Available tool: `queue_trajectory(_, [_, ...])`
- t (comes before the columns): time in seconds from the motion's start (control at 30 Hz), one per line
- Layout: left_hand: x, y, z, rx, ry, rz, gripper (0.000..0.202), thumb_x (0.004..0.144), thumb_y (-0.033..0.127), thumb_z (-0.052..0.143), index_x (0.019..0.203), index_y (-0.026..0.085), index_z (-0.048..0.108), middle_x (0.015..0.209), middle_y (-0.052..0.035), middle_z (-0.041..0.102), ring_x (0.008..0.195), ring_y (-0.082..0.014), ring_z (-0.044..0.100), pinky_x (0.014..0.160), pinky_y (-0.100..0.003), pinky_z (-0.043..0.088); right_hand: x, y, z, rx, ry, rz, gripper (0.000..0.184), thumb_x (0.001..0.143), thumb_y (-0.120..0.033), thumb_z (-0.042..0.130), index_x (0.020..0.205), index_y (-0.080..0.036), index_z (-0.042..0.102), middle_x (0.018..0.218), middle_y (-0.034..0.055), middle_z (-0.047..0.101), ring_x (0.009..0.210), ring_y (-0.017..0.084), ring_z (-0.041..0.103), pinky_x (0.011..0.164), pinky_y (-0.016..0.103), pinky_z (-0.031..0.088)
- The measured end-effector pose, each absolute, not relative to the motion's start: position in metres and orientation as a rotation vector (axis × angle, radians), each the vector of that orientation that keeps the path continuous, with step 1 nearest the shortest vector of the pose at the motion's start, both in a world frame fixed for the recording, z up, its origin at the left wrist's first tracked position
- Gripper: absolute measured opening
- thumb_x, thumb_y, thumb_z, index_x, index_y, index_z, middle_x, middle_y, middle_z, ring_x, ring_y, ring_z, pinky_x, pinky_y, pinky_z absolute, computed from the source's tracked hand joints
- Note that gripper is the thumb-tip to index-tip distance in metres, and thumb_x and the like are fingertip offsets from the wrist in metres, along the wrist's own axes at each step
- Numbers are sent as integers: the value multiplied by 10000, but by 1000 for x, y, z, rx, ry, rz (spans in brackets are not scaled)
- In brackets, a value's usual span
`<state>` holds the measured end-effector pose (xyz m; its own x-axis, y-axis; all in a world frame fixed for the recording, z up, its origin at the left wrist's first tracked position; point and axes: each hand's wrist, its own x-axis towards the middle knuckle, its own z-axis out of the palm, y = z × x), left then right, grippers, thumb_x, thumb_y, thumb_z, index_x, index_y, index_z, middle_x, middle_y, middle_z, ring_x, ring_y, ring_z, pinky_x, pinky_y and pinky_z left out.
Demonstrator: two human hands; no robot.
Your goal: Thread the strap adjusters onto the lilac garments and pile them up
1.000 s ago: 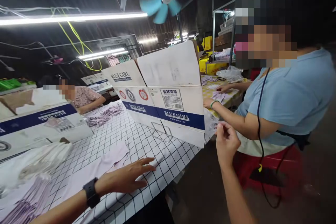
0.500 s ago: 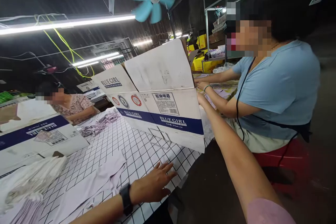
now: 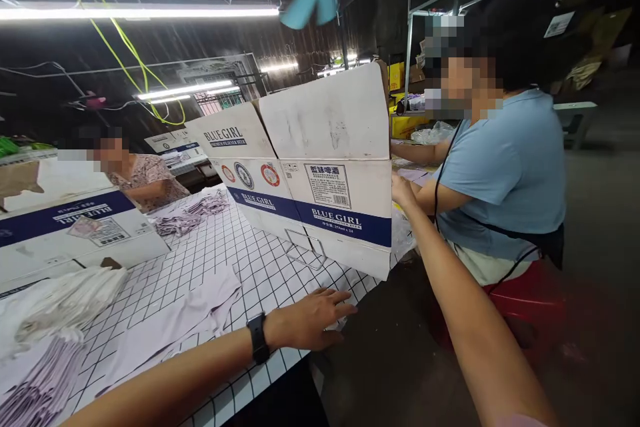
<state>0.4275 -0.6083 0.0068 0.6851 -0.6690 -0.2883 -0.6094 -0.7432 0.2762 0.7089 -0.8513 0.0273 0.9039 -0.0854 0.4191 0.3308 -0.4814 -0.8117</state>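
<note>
My left hand [image 3: 310, 317], with a black watch [image 3: 258, 338] on its wrist, is over the near edge of the table [image 3: 200, 240]. Its fingers are stretched out and hold nothing. A white cardboard panel [image 3: 330, 130] with a blue band and beer print stands upright in front of it, beside a wire stand [image 3: 305, 250]. My right hand [image 3: 403, 191] reaches past the right edge of this cardboard, where its fingers are hidden. Left of my left hand, a pale lilac cloth piece [image 3: 175, 330] lies flat on the checked cover.
A co-worker in a blue shirt [image 3: 505, 153] sits on a red stool [image 3: 530, 303] at right. Another person [image 3: 145, 177] sits across the table. Stacked lilac cloth [image 3: 43, 377], a white cloth bundle [image 3: 70, 300] and a second cardboard panel [image 3: 80, 233] are at left.
The whole view has shifted a little. My left hand has slid slightly to the right along the table's edge. My right arm still reaches behind the cardboard.
</note>
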Motion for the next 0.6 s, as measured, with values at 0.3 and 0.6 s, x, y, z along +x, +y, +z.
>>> queue_trajectory(0.3, [425, -621, 3, 2629, -1122, -525, 700, 901, 355, 725, 1528, 240, 433, 1574, -177, 455, 1379, -395, 528, 1134, -529, 455, 677, -862, 37, -1810, -40, -315, 127, 676, -127, 642, 593, -195, 574, 438, -5, 529, 546, 177, 589, 579, 270, 433])
queue_trajectory(0.6, [446, -680, 40, 2199, -801, -26, 638, 955, 441, 620, 1507, 174, 441, 1482, -171, 544, 1337, -313, 568, 1116, -453, 476, 616, -872, -26, -1449, 41, -330, 350, 658, -443, 721, 883, -222, 570, 771, 25, 689, 692, 175, 687, 613, 294, 582])
